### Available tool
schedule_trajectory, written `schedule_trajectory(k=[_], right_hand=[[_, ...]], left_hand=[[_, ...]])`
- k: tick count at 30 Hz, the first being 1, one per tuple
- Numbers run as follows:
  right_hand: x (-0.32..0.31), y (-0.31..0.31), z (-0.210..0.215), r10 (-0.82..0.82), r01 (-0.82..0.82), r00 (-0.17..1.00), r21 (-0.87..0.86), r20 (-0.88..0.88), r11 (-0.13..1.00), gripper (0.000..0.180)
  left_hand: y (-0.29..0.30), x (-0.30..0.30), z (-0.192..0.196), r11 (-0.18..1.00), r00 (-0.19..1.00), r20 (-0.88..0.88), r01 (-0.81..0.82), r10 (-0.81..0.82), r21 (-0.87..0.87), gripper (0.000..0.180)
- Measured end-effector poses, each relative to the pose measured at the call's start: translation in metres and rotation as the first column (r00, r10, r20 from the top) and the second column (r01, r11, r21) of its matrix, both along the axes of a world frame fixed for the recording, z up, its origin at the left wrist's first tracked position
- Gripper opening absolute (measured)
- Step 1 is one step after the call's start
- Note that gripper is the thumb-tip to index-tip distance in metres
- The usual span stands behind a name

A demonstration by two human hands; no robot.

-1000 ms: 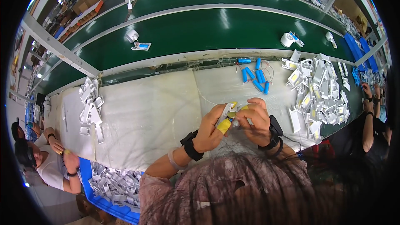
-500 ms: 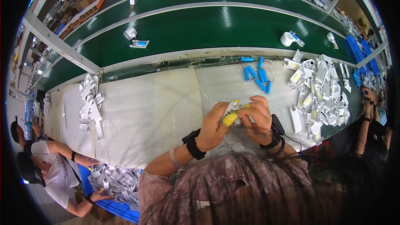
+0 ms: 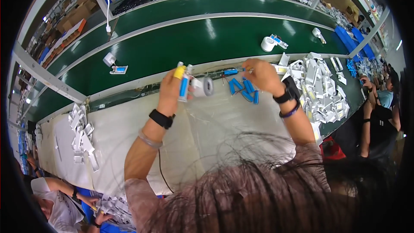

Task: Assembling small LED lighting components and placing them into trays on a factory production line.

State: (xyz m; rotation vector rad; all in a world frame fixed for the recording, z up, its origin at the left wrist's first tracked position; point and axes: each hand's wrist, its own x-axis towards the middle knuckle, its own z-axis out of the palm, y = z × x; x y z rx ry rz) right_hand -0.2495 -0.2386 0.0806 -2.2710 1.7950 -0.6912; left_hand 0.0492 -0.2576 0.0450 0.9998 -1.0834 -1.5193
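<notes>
My left hand (image 3: 168, 91) is raised near the table's far edge, closed around a white plastic device. The device has a blue cylindrical battery (image 3: 184, 87) along its side and a round white head (image 3: 202, 87) pointing right. Yellow covering (image 3: 179, 71) shows at this hand's fingertips. My right hand (image 3: 264, 77) reaches over the loose batteries, its fingers bent together on a blue one that they largely hide. Several blue batteries (image 3: 248, 87) with thin wires lie just below and left of it.
White casings (image 3: 321, 88) are heaped at the right, with a smaller pile (image 3: 79, 131) at the left. Beyond the table runs a green belt (image 3: 172, 39) carrying round-headed white devices (image 3: 268, 44). A white cable (image 3: 106, 8) hangs over it. Co-workers sit on both sides.
My hands have parted from in front of my body. The left has moved left and forward with the white device; the right has reached forward to the batteries. The view has shifted.
</notes>
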Motion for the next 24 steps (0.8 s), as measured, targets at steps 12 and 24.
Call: schedule_trajectory(k=[12, 24], right_hand=[[-0.183, -0.202, -0.082, -0.694, 0.697, 0.717, 0.081, -0.059, 0.713, 0.063], [-0.101, -0.176, -0.015, -0.449, 0.130, 0.608, 0.475, 0.655, 0.870, 0.043]], left_hand=[[-0.097, 0.063, -0.087, 0.738, 0.548, 0.520, -0.319, 0.655, -0.594, 0.056], [-0.004, 0.037, -0.062, 0.948, 0.959, 0.254, -0.042, 0.127, -0.315, 0.036]])
